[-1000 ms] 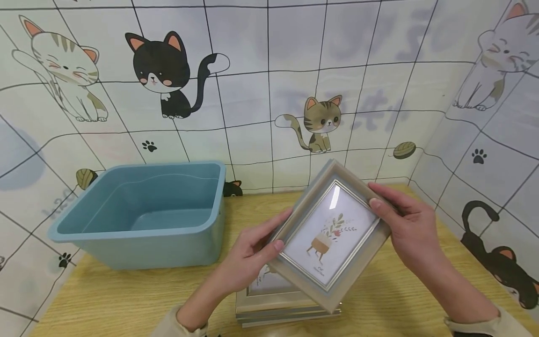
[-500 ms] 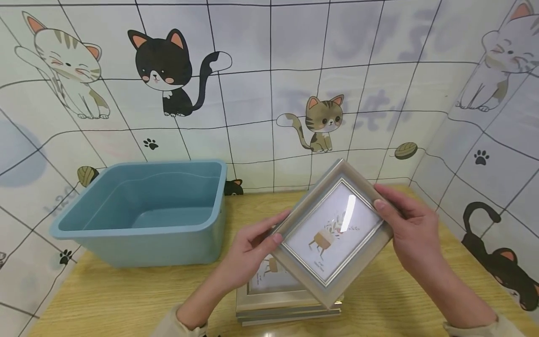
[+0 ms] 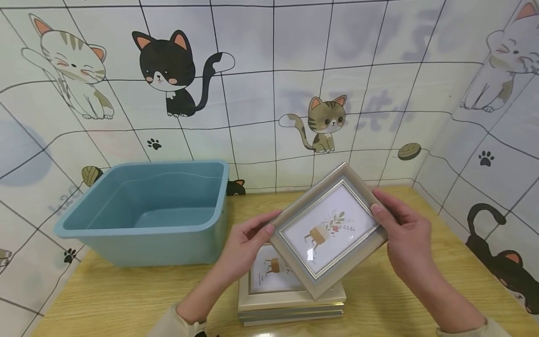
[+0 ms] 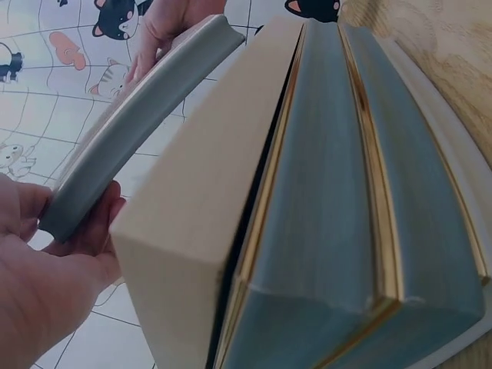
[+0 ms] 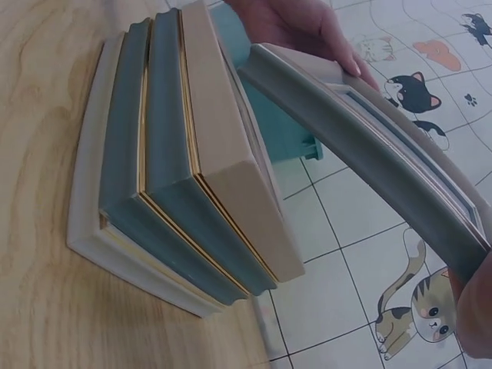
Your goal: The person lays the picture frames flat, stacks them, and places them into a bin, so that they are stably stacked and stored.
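Observation:
A beige picture frame point(image 3: 290, 262) with a silver inner trim is held tilted above a stack, its printed plant picture facing up toward the head camera. My left hand point(image 3: 240, 255) pinches its left corner, thumb on the front. On the right side my right hand point(image 3: 406, 238) grips the edge, thumb on the front and fingers behind. Below lies a stack of picture frames point(image 3: 290, 299), the top one partly covered by the held frame. In the left wrist view the stack's sides point(image 4: 323, 200) show beige and grey-blue edges.
A blue plastic tub point(image 3: 143, 248) stands left of the stack on the wooden table point(image 3: 168, 290). Behind the table is a wall covering point(image 3: 252, 93) printed with cartoon cats and grid lines, which continues along the right side.
Both hands keep hold of the picture frame. It has turned slightly clockwise and its lower corner has shifted left and up, while the glare on its glass moved to the lower left.

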Demonstrator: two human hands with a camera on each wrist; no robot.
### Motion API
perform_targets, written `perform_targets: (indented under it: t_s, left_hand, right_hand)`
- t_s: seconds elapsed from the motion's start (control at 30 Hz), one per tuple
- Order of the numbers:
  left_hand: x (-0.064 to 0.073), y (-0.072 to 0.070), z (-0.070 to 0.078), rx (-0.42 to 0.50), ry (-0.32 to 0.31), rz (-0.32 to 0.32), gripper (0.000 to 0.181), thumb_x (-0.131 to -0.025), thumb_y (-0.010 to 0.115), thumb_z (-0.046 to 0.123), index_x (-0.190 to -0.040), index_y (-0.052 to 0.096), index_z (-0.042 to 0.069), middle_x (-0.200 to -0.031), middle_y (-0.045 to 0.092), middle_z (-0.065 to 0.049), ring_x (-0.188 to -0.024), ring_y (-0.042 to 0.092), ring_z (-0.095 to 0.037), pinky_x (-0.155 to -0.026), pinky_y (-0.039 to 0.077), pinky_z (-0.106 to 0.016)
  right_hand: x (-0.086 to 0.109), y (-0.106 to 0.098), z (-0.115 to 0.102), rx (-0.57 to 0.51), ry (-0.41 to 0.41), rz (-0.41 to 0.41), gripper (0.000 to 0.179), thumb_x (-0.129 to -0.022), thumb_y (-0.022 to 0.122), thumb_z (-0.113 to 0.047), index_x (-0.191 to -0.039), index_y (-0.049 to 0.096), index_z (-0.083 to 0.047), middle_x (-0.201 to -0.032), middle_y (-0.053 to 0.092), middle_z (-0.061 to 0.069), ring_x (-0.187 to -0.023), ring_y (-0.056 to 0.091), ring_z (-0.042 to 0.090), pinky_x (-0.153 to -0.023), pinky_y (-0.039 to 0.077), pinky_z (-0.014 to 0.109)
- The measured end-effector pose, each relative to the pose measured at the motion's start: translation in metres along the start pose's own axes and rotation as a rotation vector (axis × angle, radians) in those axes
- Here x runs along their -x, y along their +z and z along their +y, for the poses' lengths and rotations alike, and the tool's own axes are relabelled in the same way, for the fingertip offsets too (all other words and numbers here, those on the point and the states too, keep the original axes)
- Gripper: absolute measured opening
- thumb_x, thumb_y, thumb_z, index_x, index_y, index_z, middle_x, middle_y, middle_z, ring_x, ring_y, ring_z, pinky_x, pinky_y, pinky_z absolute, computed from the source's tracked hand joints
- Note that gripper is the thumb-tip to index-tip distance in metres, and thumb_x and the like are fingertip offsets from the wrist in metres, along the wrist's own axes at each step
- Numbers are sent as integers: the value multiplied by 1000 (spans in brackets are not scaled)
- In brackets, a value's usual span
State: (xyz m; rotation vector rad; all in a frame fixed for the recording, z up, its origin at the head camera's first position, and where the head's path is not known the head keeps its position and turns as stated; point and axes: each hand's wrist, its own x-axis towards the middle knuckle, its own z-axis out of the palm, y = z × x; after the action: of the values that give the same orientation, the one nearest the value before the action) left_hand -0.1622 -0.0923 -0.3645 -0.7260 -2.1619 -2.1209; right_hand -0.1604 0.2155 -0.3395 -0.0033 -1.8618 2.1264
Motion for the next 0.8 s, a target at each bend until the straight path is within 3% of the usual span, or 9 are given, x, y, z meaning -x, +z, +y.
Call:
perform_targets:
  t_s: [0.33, 0.47, 0.63, 0.8]
  left_hand:
    - [-7, -3, -3, -32, -75, 173, 29, -103, 58, 3, -129, 71, 3, -131, 68, -11, -110, 65, -22, -90, 55, -29]
    - [-9, -6, -6, -65, -111, 227, 27, -103, 58, 4, -126, 73, 5, -128, 69, -10, -103, 65, -19, -84, 55, -26]
    - [-10, -11, -9, -109, -148, 241, 26, -105, 55, 4, -124, 74, 3, -126, 69, -9, -95, 57, -17, -75, 48, -24]
    - [-10, -17, -12, -151, -178, 232, 25, -104, 57, 3, -120, 75, 5, -125, 69, -8, -99, 55, -17, -83, 46, -27]
  right_hand:
    - [11, -2, 12, 38, 80, -72, 40, -99, 71, -14, -138, 66, -10, -115, 67, -3, -101, 62, 10, -81, 56, 20]
    - [17, -8, 14, 180, 121, -116, 43, -98, 72, -18, -140, 64, -10, -115, 68, -9, -99, 64, 8, -78, 57, 23]
    - [25, -14, 18, 396, 120, -181, 49, -97, 74, -23, -142, 62, -7, -118, 71, -5, -96, 67, 6, -74, 59, 28]
    - [32, -16, 26, 428, 137, -278, 51, -96, 75, -14, -143, 59, -1, -117, 72, 13, -92, 70, 10, -71, 59, 31]
